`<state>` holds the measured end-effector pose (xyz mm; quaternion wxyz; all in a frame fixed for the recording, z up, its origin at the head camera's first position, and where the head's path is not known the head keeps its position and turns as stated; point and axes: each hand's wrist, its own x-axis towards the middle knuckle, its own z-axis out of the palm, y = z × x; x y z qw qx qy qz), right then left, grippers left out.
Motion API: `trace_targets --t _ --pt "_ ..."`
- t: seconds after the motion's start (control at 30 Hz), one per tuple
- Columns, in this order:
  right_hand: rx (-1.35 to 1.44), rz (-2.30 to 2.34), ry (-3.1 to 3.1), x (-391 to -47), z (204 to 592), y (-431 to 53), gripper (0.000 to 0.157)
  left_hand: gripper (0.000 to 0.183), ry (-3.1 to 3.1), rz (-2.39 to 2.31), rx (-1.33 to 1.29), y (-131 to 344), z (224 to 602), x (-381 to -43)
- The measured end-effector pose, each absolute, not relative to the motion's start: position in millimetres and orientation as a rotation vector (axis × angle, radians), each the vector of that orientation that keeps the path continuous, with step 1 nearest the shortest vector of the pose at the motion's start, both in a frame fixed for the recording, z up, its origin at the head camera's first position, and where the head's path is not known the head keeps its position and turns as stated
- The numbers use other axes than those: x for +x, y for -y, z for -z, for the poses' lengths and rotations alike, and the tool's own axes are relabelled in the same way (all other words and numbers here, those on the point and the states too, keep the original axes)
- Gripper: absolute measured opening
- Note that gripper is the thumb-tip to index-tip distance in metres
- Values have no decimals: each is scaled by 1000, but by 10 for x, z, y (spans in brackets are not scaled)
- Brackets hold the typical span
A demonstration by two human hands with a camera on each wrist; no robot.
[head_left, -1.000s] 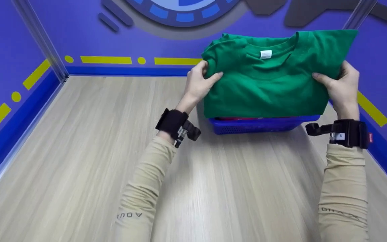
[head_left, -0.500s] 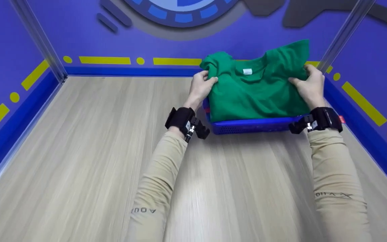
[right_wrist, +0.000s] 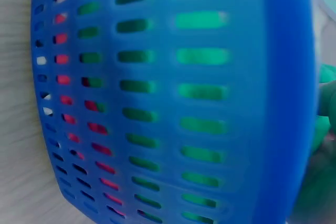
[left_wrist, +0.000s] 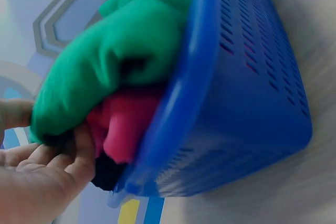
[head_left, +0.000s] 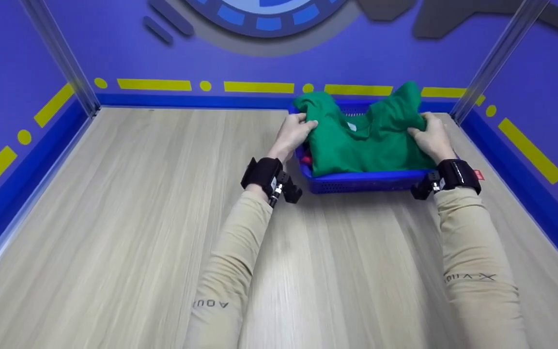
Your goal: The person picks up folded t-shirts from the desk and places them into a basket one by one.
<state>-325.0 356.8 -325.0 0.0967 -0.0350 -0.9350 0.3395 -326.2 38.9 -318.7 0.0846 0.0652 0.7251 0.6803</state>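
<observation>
A green T-shirt (head_left: 356,150) with a white neck label lies in the blue plastic basket (head_left: 371,183), its shoulders standing above the rim. At its left side my left hand (head_left: 292,133) pinches the cloth between thumb and fingers. My right hand (head_left: 431,138) grips the opposite side of the shirt, over the basket's right end. In the left wrist view, red cloth (left_wrist: 126,121) and a dark piece of cloth (left_wrist: 107,174) show under the green. Through the slots in the right wrist view, green and red cloth appear behind the basket wall (right_wrist: 157,145); the right hand is mostly cut off there.
The basket stands on a wood-grain table (head_left: 138,208), near the back right corner. A blue-purple back wall (head_left: 240,63) with yellow dashes rises behind it, and a similar right wall (head_left: 540,97) stands to the right. Metal posts mark the corners.
The shirt has come down from above the basket into it, its top sinking and folding. Both hands have lowered with it, and the right hand has moved left.
</observation>
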Motion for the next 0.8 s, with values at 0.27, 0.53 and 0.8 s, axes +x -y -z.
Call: trace_targets --t 0.27,0.53,0.8 --pt "-118 -934 3000 -3191 3292 -3614 53 42 -2210 -1945 219 -377 3223 -3213" --pt "-132 -650 3049 -3006 3301 -3578 56 52 -2588 -1733 346 -365 3331 -3027" --pt "-100 -602 2909 -2758 3233 -3312 43 27 -2837 -1725 612 -203 3400 -2754"
